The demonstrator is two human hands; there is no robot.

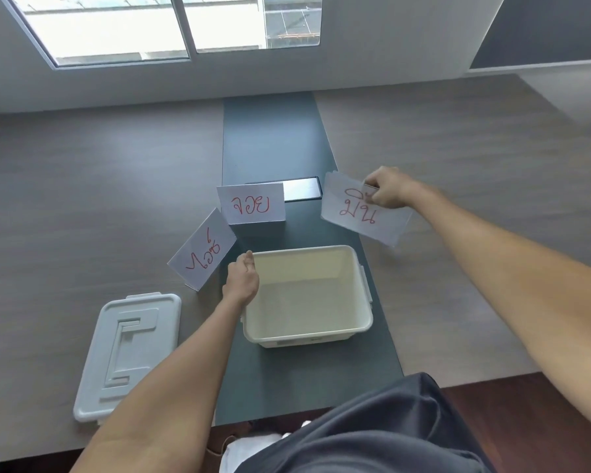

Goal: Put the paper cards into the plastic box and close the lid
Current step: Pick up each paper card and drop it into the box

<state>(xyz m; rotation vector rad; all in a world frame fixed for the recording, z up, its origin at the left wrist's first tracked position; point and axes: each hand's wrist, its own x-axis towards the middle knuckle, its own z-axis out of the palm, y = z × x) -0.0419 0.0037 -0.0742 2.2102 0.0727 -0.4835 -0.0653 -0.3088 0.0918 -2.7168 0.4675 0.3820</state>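
Note:
An open cream plastic box point(364, 302) sits empty on the dark centre strip of the table. Its grey lid point(127, 353) lies flat to the left. My right hand point(388, 189) pinches the top edge of a white card with red writing point(355, 213), lifted beyond the box's far right corner. A second card point(251, 203) stands upright behind the box. A third card point(203, 250) stands tilted at the box's far left. My left hand point(241, 278) rests at the box's far left corner, fingers curled on the rim.
A dark block point(258, 230) stands under the middle card. A shiny black flat panel point(301, 189) lies behind it. The wooden table point(82, 199) stretches left and right; its front edge runs near my lap. A window and wall rise behind.

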